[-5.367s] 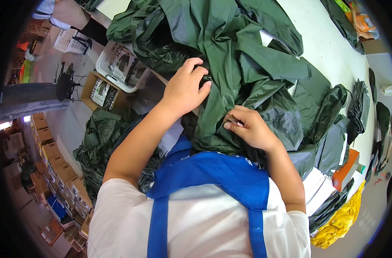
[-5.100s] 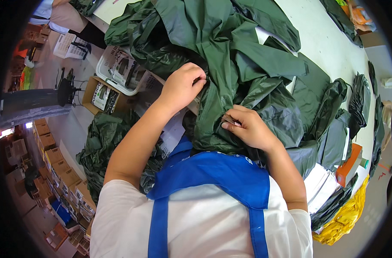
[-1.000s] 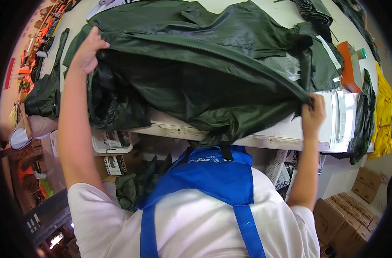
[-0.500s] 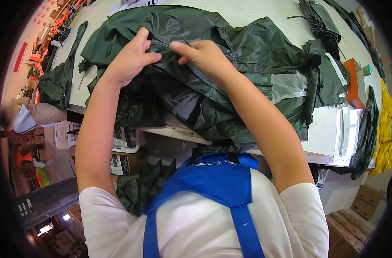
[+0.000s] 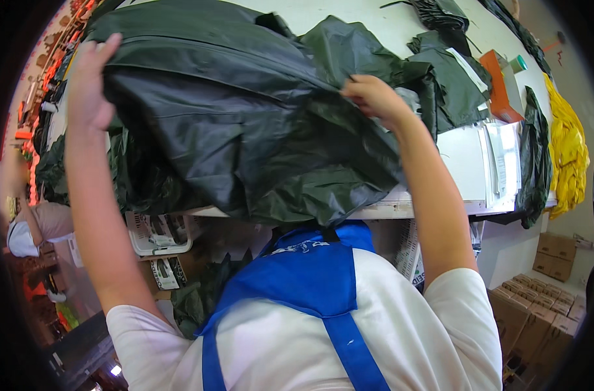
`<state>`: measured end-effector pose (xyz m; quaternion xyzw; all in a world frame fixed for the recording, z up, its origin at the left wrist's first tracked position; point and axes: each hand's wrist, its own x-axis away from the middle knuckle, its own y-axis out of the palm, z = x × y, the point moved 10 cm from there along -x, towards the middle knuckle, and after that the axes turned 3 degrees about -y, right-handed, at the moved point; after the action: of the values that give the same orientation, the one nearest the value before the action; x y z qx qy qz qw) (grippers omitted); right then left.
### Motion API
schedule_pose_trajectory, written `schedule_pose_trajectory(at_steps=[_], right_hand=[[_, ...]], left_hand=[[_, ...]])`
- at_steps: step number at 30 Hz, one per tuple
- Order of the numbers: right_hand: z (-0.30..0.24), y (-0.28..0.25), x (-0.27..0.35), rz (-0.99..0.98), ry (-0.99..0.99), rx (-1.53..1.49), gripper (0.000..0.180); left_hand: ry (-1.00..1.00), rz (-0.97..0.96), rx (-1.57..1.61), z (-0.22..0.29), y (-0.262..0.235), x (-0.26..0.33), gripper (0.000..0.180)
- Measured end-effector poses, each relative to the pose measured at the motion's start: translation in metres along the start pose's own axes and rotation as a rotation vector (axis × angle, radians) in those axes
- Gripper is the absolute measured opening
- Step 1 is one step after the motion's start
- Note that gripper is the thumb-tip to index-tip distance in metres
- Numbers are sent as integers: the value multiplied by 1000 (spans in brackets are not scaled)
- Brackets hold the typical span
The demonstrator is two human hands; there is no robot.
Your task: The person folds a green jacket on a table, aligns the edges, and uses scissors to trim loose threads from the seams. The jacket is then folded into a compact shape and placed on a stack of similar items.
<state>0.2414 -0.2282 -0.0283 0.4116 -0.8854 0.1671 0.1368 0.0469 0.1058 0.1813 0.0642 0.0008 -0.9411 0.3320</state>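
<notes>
A dark green, glossy rain jacket (image 5: 245, 124) is spread across the table, its lower folds hanging over the near edge. At its far left end my left hand (image 5: 91, 88) grips the jacket's edge, a fingertip above and the thumb below; the other fingers are partly hidden and blurred. My right hand (image 5: 377, 101) is closed in a pinch on the right part of the jacket, near the end of a long straight front seam. That seam runs taut between my two hands. Whatever small part lies within the right fingers is hidden.
More dark green garments (image 5: 450, 78) lie at the right, beside an orange box (image 5: 502, 88) and a stack of papers (image 5: 502, 159). A yellow garment (image 5: 561, 150) hangs at the table's right end. Below are a white basket (image 5: 159, 234) and cartons (image 5: 538, 313). Another person (image 5: 39, 228) is at far left.
My hands were close together at a zipper near the jacket's upper middle. Now they are far apart, left hand leftward and right hand rightward, and the jacket is stretched and turned between them.
</notes>
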Motion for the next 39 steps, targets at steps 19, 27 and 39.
schedule_pose_trajectory(at_steps=[19, 27, 39], right_hand=[[68, -302, 183, 311, 296, 655, 16], [216, -243, 178, 507, 107, 385, 26], [244, -243, 114, 453, 179, 562, 18]], left_hand=[[-469, -30, -605, -191, -82, 23, 50], [-357, 407, -1628, -219, -113, 62, 55], [125, -796, -1016, -323, 403, 164, 28]])
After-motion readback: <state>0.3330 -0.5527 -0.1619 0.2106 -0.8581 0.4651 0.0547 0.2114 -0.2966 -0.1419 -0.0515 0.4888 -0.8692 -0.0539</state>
